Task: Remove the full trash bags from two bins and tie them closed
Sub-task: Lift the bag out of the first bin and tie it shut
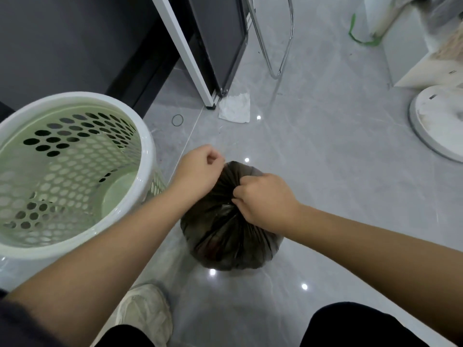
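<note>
Both hands are down on the dark trash bag, which sits on the grey floor just right of the white perforated bin. The left hand has its grip clenched, pinching a pulled-up edge of the bag at its far left side. The right hand is curled tight too, grasping gathered plastic near the bag's puckered top. The bag bulges, full. The bin stands unlined, with no rubbish showing inside. A pale shoe is planted near the bin's base.
</note>
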{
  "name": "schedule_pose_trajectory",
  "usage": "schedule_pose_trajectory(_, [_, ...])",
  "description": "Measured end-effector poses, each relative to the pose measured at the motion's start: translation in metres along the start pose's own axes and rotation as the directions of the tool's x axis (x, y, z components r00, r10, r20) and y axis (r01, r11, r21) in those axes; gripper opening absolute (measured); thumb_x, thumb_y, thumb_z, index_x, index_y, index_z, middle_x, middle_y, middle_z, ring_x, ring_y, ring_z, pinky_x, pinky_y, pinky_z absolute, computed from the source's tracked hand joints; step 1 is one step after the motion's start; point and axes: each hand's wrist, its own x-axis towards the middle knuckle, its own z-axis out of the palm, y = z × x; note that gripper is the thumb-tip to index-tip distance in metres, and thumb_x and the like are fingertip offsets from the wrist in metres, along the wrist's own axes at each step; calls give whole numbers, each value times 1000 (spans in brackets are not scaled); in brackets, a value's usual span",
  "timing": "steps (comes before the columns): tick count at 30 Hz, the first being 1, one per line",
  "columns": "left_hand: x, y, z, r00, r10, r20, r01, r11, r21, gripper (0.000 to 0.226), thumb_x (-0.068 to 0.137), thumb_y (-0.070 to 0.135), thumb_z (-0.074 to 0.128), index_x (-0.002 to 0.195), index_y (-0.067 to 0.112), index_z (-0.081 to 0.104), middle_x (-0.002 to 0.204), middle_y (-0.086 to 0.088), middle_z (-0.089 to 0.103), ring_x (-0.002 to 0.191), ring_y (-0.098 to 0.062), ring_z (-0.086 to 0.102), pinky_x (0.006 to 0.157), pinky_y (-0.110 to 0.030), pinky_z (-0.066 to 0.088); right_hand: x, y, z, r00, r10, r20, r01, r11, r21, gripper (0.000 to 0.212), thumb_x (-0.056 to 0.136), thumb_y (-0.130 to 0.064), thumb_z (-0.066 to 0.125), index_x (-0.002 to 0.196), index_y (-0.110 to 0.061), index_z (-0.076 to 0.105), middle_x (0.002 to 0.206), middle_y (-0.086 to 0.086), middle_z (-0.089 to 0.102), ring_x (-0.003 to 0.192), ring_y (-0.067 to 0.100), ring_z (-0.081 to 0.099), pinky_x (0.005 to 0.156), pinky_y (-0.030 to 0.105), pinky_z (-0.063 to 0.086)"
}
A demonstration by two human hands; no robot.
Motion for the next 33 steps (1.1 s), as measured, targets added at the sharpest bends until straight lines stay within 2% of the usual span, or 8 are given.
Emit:
schedule_pose_trajectory(4, [-39,-17,5,998,56,21,-57,997,43,13,85,17,52,78,21,62,68,4,65,62,-13,60,62,-29,48,8,-3,-3,793,557,246,-565,521,640,36,86,-25,60,55,-7,57,51,0,52,52,17,54,53,21,42])
schedule_pose_trajectory(7, [-55,-14,19,973,-106,207,124,989,-76,20,89,20,50,72,16,60,62,1,66,48,-10,57,49,-24,43,17,-7,0,522,655,546,-604,-168,779,18,83,-22,67,82,-5,73,80,8,71,78,22,68,72,34,58])
schedule_pose_trajectory(10, [-56,3,26,813,-355,462,514,810,-283,31,92,38,49,83,11,63,76,-10,71,57,-17,63,47,-24,49,20,-14,1,457,625,634,-524,-386,759,16,82,-19,69,90,-6,73,86,13,71,80,25,66,73,35,56])
schedule_pose_trajectory(15, [-45,11,31,692,-325,645,722,296,-625,26,92,32,56,106,11,59,88,-9,63,65,-17,66,55,-25,58,17,-26,1,420,624,658,-498,-448,743,10,85,-27,66,88,-21,73,74,-1,66,64,13,61,49,18,45])
schedule_pose_trajectory(18, [-44,9,43,727,-386,567,670,220,-709,15,95,19,51,86,9,58,64,-4,53,41,-7,51,39,-18,48,15,-26,0,459,625,631,-428,-467,774,17,90,-24,59,90,-21,75,61,1,56,45,7,50,40,15,43])
schedule_pose_trajectory(22, [-44,-4,46,847,-392,359,531,584,-615,24,95,12,50,72,15,54,58,-3,47,34,-6,40,34,-17,36,5,-24,-4,538,570,621,-426,-452,784,23,94,-24,54,96,-14,74,70,8,62,43,10,54,39,12,42])
schedule_pose_trajectory(25, [-39,-17,33,994,-88,60,93,991,-99,27,91,17,55,64,14,51,54,-1,54,38,-11,49,42,-24,42,-4,-19,2,641,558,527,-376,-371,849,20,92,-22,60,94,-9,75,82,9,74,74,11,71,66,18,56])
schedule_pose_trajectory(33, [-27,-18,15,890,437,-127,-418,895,156,8,84,8,61,85,14,66,69,17,54,64,-2,50,64,-4,34,-1,-4,11,763,627,154,-293,123,948,18,84,-15,69,86,-33,72,103,5,65,92,3,60,89,17,47])
